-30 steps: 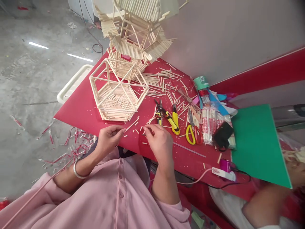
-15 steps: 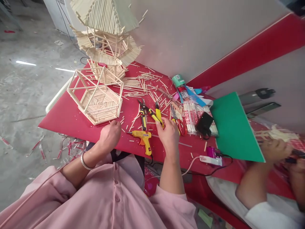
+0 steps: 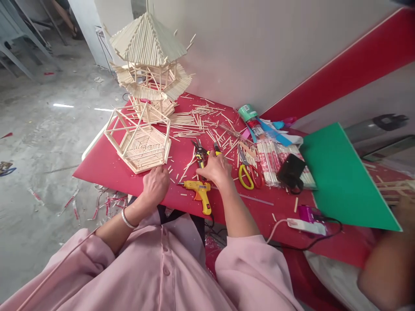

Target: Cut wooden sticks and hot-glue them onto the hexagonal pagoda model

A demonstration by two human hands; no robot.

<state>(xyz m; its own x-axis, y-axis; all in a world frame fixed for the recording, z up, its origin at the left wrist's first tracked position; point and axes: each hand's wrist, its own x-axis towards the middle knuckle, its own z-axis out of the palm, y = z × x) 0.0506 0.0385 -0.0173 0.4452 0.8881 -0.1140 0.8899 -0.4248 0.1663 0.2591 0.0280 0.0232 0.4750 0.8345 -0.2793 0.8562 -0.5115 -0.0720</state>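
Two hands work apart on the red counter point(image 3: 106, 168): the left hand point(image 3: 155, 185) rests curled, knuckles up, touching the near corner of one hexagonal stick basket point(image 3: 139, 142), and I cannot tell whether it holds anything. The right hand point(image 3: 218, 169) lies over the yellow handles of one pair of pliers point(image 3: 200, 152), its grip hidden. One yellow glue gun point(image 3: 200, 191) lies between the hands at the counter's near edge, one stick tower point(image 3: 149, 60) stands behind the basket, and one pair of scissors point(image 3: 247, 176) lies just right of the right hand, with loose sticks point(image 3: 194, 116) scattered around.
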